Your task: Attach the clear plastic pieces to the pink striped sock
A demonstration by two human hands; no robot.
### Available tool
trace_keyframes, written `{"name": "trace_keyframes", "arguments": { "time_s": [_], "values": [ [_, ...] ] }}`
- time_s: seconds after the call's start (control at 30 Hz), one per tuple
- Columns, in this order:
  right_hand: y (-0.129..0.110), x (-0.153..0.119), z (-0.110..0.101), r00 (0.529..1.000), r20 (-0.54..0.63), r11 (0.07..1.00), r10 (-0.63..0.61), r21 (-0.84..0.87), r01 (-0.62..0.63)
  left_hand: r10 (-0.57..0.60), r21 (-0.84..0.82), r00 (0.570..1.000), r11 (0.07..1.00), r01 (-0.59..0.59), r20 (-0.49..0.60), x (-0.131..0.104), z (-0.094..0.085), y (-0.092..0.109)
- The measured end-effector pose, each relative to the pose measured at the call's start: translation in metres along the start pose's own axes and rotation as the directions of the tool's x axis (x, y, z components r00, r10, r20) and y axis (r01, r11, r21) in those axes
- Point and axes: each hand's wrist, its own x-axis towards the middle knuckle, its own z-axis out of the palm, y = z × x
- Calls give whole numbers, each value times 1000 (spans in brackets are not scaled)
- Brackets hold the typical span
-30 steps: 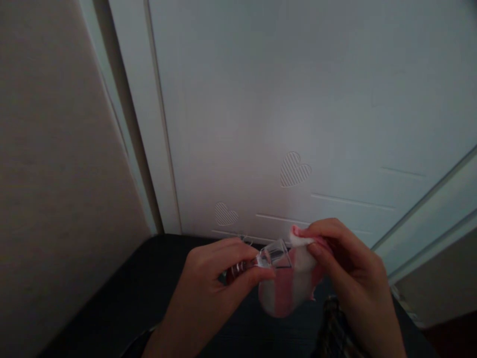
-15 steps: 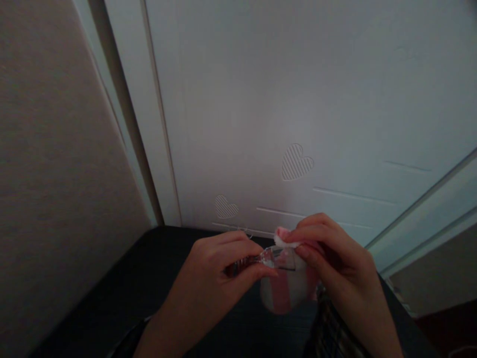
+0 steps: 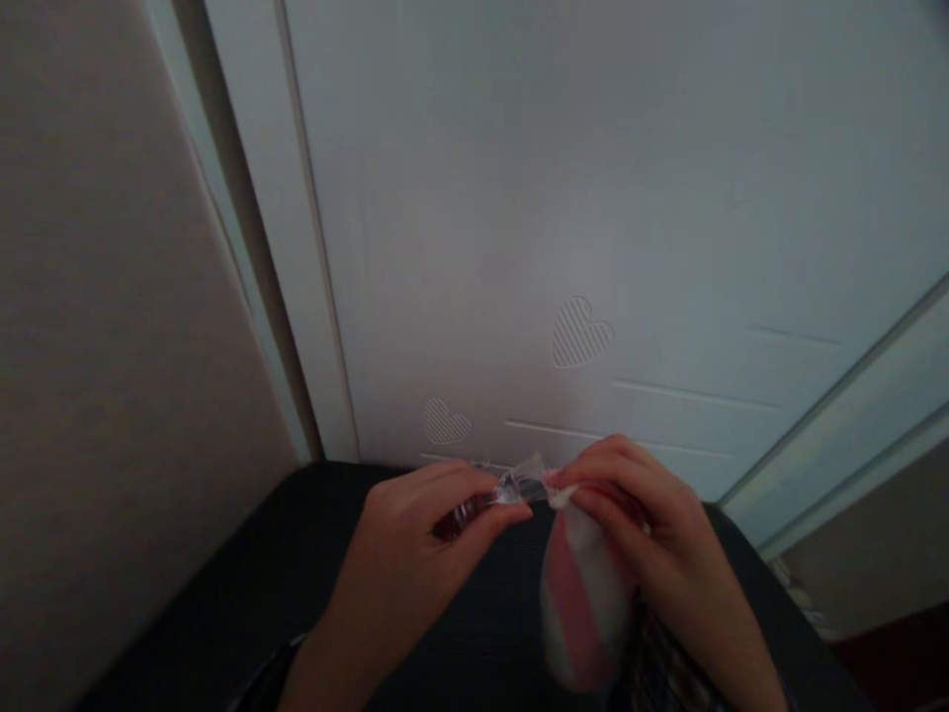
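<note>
My left hand (image 3: 422, 554) is closed, thumb and fingers pinching a clear, shiny see-through piece (image 3: 511, 487). Its wider end sticks out to the right, and the rest is hidden inside the hand; whether it is glass or plastic I cannot tell. In my right hand (image 3: 645, 524), the fingers grip the bunched upper edge of a pink-and-white striped cloth (image 3: 582, 603), which hangs down with a rounded lower end. The cloth's gathered edge meets or nearly meets the tip of the clear piece between the hands.
Below the hands lies a dark tabletop (image 3: 445, 643). Behind it stands a white panel (image 3: 481, 247) with embossed hearts and lines. A beige wall (image 3: 133, 346) rises at the left, and a white frame strip (image 3: 837, 425) runs along the right.
The cloth now hangs lower and longer beneath my right hand. The clear piece's outer end has tilted upward and lies beside the cloth's edge rather than in front of it.
</note>
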Motion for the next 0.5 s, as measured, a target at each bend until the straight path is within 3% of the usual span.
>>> {"name": "trace_keyframes", "arguments": {
  "time_s": [0.27, 0.5],
  "values": [
    [3, 3, 12, 998, -56, 999, 23, 46, -21, 50, 17, 996, 999, -48, -77, -4, -2, -4],
    [1, 3, 7, 996, -82, 999, 33, 37, -31, 140, -10, 987, 990, -140, 74, 0, -2, -8]
  ]
}}
